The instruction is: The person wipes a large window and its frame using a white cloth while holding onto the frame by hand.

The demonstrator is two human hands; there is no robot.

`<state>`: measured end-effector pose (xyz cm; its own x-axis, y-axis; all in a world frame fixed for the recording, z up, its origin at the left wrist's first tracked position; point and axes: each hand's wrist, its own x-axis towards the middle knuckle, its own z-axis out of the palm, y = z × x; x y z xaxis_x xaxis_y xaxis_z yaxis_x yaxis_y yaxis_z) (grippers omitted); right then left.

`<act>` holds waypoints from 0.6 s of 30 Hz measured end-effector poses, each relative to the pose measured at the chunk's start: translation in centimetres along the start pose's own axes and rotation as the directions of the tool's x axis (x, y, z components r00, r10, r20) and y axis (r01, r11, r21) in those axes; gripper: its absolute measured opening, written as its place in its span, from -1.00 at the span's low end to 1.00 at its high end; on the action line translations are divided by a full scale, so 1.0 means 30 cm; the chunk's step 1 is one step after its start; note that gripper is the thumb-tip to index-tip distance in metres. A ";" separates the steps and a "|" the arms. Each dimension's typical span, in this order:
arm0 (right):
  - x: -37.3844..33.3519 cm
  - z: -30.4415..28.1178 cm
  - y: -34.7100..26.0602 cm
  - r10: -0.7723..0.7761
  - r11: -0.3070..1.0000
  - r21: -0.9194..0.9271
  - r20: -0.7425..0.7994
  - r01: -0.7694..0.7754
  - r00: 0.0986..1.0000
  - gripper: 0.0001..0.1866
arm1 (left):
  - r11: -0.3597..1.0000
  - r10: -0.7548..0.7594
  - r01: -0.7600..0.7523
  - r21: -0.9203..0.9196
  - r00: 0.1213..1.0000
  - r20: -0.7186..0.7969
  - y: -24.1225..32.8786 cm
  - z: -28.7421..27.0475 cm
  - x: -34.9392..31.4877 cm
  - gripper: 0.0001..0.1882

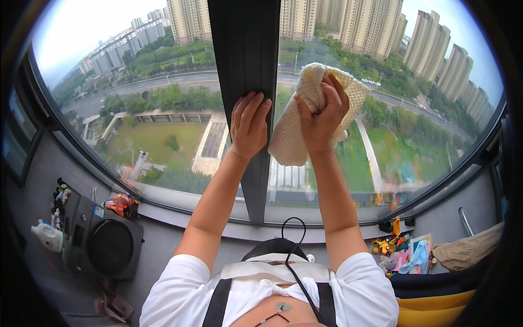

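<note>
My right hand [325, 114] is closed on a cream, waffle-textured cleaning cloth [291, 136], pressed against the right window pane [392, 147]. Part of the cloth is bunched under the fingers, and the rest spreads out to both sides of the hand. My left hand [249, 124] lies flat on the dark window mullion [243, 54], its fingers stretched upward and holding nothing. Both arms reach up and forward from white sleeves. To the left of the mullion is another large pane [158, 120].
A dark front-loading washing machine [103, 237] stands at the lower left, with a white jug [48, 235] beside it and an orange-and-black item [121, 205] on top. Colourful toys [388, 246], a light blue cloth [418, 257] and a beige fabric [468, 248] lie at the lower right. A black cable [294, 261] hangs at my chest.
</note>
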<state>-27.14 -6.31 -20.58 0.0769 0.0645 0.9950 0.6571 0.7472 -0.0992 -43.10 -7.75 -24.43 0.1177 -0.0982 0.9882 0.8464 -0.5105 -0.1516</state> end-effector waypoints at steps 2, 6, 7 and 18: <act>-0.065 -0.009 -0.022 -0.098 0.989 -0.089 0.182 0.116 0.978 -0.55 | 1.000 -0.004 0.004 -0.015 1.000 0.027 0.005 -0.007 -0.001 -0.67; -0.320 -0.031 -0.028 -0.148 0.978 -0.064 0.453 0.198 0.879 -0.54 | 1.000 0.006 -0.005 -0.022 0.999 0.045 -0.018 -0.009 -0.005 -0.69; -0.409 -0.049 0.006 -0.159 0.973 -0.058 0.541 0.225 0.826 -0.48 | 1.000 0.011 -0.011 -0.019 0.999 0.042 -0.018 -0.003 -0.004 -0.69; -0.366 -0.264 0.174 0.056 0.924 -0.379 0.251 0.045 0.966 -0.60 | 0.999 0.025 -0.027 0.041 0.998 0.049 -0.023 -0.005 -0.012 -0.64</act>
<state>-18.61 -8.35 -32.15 -0.0770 0.2700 0.9598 0.8949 0.4431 -0.0529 -43.80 -7.49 -24.68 0.1643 -0.0686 0.9840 0.8636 -0.4721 -0.1771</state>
